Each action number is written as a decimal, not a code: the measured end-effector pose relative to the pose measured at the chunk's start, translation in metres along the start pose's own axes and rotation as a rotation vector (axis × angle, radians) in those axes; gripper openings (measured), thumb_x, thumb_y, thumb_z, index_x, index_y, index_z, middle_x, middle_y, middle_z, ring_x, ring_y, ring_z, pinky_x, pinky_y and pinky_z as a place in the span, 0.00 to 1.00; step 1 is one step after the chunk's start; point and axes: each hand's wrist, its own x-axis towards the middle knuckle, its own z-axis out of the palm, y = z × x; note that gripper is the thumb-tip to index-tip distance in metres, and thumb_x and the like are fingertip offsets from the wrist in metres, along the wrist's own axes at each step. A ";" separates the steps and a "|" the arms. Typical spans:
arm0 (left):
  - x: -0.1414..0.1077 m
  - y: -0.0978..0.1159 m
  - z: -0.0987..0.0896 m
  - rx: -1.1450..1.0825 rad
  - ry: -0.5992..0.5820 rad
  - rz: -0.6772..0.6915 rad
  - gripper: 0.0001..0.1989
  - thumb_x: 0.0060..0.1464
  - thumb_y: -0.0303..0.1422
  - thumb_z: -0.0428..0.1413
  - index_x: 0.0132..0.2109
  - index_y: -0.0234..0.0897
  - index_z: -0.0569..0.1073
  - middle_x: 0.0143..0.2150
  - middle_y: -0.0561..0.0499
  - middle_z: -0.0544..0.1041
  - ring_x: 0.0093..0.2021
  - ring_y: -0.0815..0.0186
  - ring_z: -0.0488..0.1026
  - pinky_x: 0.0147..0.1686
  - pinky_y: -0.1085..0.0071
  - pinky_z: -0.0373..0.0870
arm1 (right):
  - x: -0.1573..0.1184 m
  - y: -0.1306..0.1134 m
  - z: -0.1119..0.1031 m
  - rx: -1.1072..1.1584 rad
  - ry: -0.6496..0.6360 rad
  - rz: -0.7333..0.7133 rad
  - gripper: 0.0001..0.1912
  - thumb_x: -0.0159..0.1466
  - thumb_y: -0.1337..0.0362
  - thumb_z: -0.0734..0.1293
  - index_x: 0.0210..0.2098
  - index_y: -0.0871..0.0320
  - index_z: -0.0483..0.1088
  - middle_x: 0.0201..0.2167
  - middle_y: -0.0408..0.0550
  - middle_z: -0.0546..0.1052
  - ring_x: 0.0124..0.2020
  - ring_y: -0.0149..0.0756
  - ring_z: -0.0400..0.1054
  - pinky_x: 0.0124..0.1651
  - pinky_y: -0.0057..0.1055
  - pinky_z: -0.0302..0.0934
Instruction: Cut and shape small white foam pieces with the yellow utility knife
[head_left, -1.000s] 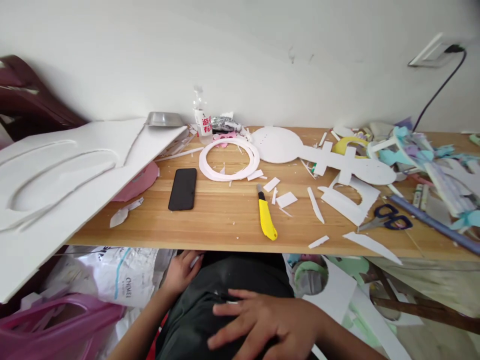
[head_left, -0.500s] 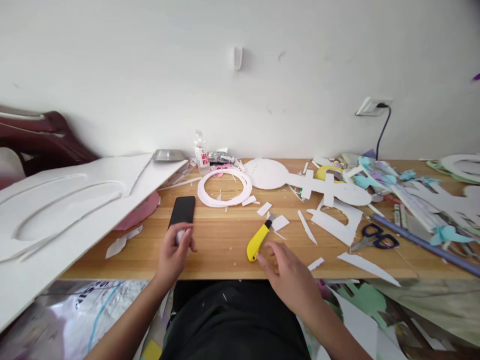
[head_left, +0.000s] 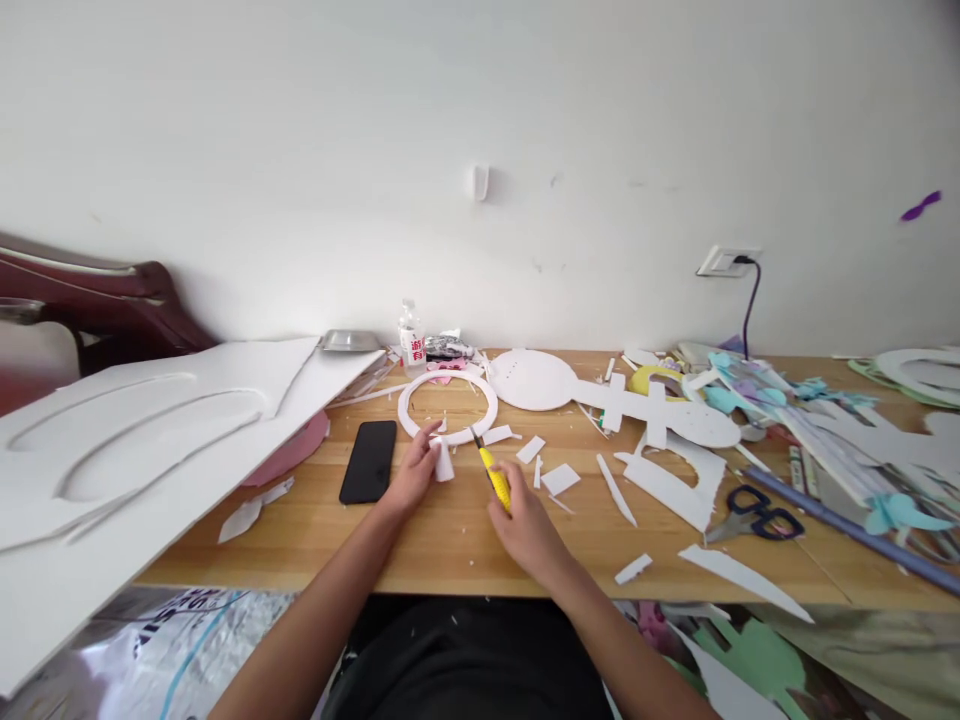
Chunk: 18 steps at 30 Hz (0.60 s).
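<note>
My right hand [head_left: 529,525] is closed around a yellow utility knife [head_left: 496,480], its blade pointing away from me toward the near rim of a white ring [head_left: 405,410]. Just left of the knife, my left hand [head_left: 411,475] has its fingers closed on a small white piece [head_left: 445,462], which sits by the ring's front edge. What the piece is made of I cannot tell. A black phone [head_left: 368,462] lies flat beside my left wrist.
Large white board [head_left: 150,430] covers the left side of the wooden table [head_left: 315,545]. White offcuts [head_left: 561,479], scissors [head_left: 752,517] and a long white cutout [head_left: 634,392] lie to the right. A plastic bottle [head_left: 411,335] stands near the wall.
My right hand has picked up the utility knife and moved forward and left with it. My left hand has moved right, from the phone to near the ring, with the white piece.
</note>
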 end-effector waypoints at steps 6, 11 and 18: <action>0.003 -0.005 0.002 0.237 -0.069 0.086 0.23 0.50 0.36 0.62 0.53 0.38 0.69 0.43 0.47 0.77 0.42 0.64 0.73 0.43 0.68 0.66 | 0.058 0.000 0.018 0.439 0.089 -0.014 0.16 0.67 0.55 0.58 0.51 0.55 0.63 0.39 0.50 0.75 0.39 0.41 0.71 0.42 0.35 0.66; 0.001 -0.008 0.004 0.394 -0.110 0.069 0.15 0.48 0.36 0.64 0.42 0.37 0.73 0.34 0.51 0.75 0.34 0.66 0.71 0.35 0.72 0.65 | 0.082 0.019 0.045 0.467 0.070 0.021 0.13 0.64 0.53 0.60 0.41 0.56 0.64 0.33 0.46 0.74 0.35 0.39 0.70 0.40 0.34 0.66; 0.000 -0.003 0.007 0.156 -0.135 -0.034 0.16 0.43 0.33 0.68 0.39 0.34 0.75 0.34 0.49 0.78 0.35 0.65 0.74 0.39 0.70 0.68 | 0.069 0.027 0.047 0.387 0.128 0.036 0.14 0.65 0.55 0.59 0.44 0.57 0.64 0.37 0.51 0.75 0.40 0.43 0.71 0.44 0.39 0.64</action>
